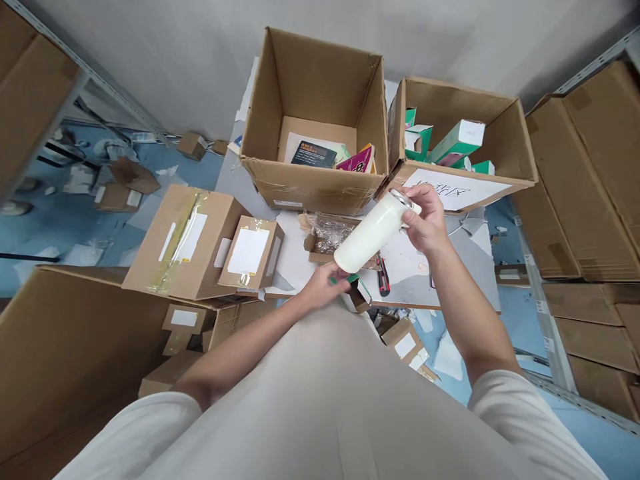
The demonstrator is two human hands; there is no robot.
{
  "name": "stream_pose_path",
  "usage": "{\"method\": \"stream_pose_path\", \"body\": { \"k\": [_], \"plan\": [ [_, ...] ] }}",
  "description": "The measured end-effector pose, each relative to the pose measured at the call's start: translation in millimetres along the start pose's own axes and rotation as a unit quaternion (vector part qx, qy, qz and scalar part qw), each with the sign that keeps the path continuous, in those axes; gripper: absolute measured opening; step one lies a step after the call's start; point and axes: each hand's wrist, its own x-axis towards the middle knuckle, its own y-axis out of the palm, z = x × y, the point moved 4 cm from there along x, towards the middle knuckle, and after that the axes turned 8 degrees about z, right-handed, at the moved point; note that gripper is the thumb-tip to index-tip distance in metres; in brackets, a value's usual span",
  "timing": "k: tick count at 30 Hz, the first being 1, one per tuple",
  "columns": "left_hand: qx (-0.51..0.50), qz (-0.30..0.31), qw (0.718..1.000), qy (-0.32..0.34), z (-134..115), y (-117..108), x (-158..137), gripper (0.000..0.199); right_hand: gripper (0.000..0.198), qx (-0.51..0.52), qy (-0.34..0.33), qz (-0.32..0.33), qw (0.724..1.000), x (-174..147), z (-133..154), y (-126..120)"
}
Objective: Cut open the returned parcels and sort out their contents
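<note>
A cream-white insulated bottle (373, 233) with a silver rim is tilted in front of my chest. My right hand (425, 217) is closed around its upper, rimmed end. The bottle's lower end comes down close to my left hand (325, 287). That hand is closed on a small green-and-white carton (357, 297), which stands open with a dark inside, close against my shirt. Behind the bottle lies an open small cardboard box (320, 252) with clear plastic wrap (330, 230) in it. A red-and-black utility knife (383, 277) rests on the table just right of the carton.
A large open box (315, 187) with books stands at the back. Beside it, a labelled box (470, 190) holds several green-and-white cartons. Taped parcels (187, 247) sit at the left, above a big open carton (75, 347). Shelving with boxes (600, 173) flanks the right.
</note>
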Motion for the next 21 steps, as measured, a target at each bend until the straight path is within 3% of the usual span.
{"method": "stream_pose_path", "body": {
  "k": [3,6,8,12,21],
  "plan": [
    [0.264,0.062,0.961,0.058,3,10,-7,0.063,0.044,-0.017,0.02,-0.038,0.999,-20,3,-9],
    [0.374,0.119,0.917,0.074,13,14,-8,0.033,0.045,-0.023,0.049,-0.073,0.996,-43,2,-11],
    [0.374,0.137,0.913,0.093,19,12,-6,0.018,0.044,-0.016,0.071,-0.089,0.993,-59,0,-8],
    [0.32,0.091,0.938,0.095,26,-5,-3,0.02,0.041,-0.011,0.095,-0.13,0.987,-90,-3,-3],
    [0.248,0.05,0.961,0.112,47,-44,14,0.011,0.04,-0.13,0.049,-0.137,0.981,-125,-5,21]
  ]
}}
